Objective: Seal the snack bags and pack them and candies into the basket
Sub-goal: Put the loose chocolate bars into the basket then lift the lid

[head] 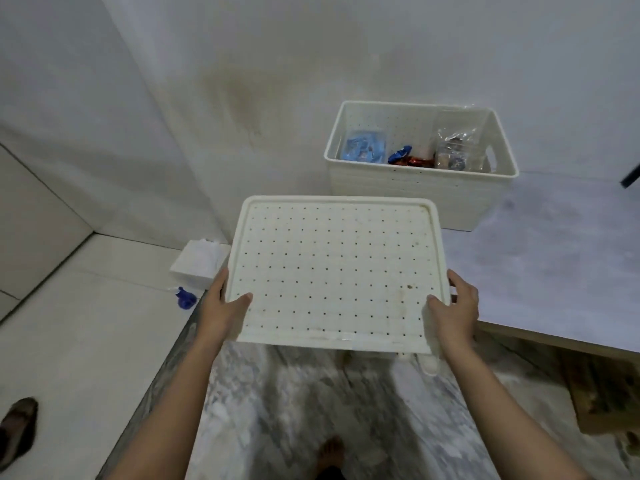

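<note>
Both the left hand [221,306] and right hand [453,306] grip the perforated lid [332,271] by its side edges, near the filled basket [415,199] on the desk [554,271]. I reckon the tall clear bag [457,140] at its far right could stop the lid seating.

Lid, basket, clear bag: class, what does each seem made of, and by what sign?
The lid: likely moulded plastic, cream, matt; even rows of holes, raised rim. The basket: seemingly the same plastic; perforated walls, ribbed outside. The clear bag inside it: glossy film, probably plastic; it glints and shows its contents.
</note>
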Available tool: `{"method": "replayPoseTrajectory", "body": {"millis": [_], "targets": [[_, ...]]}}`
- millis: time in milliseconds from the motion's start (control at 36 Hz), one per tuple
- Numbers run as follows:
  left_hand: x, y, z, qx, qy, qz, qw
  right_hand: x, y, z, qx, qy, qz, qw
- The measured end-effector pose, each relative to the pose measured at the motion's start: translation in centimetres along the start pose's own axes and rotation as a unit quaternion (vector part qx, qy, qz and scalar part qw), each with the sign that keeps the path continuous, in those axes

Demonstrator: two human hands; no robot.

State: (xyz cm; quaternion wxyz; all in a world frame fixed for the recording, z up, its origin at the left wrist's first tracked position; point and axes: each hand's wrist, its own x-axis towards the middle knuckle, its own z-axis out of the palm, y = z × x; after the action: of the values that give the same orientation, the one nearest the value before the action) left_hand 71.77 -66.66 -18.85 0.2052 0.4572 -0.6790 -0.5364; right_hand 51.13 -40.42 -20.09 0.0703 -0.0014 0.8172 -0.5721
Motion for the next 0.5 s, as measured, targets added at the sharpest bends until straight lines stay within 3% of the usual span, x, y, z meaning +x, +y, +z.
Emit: {"method": "replayPoseTrajectory", "body": {"millis": [222, 500], "targets": [[0.6, 6.4, -0.8, -0.015, 0.017, 0.074, 0.997, 1.3, -5.5, -2.1, 0.03, 0.04, -0.065, 0.997], [6.1, 13.7, 7.1, 0.026, -0.043, 0.131, 0.99, 10.1, -9.6, -6.4, -0.023, 0.075, -0.058, 0.995]]}}
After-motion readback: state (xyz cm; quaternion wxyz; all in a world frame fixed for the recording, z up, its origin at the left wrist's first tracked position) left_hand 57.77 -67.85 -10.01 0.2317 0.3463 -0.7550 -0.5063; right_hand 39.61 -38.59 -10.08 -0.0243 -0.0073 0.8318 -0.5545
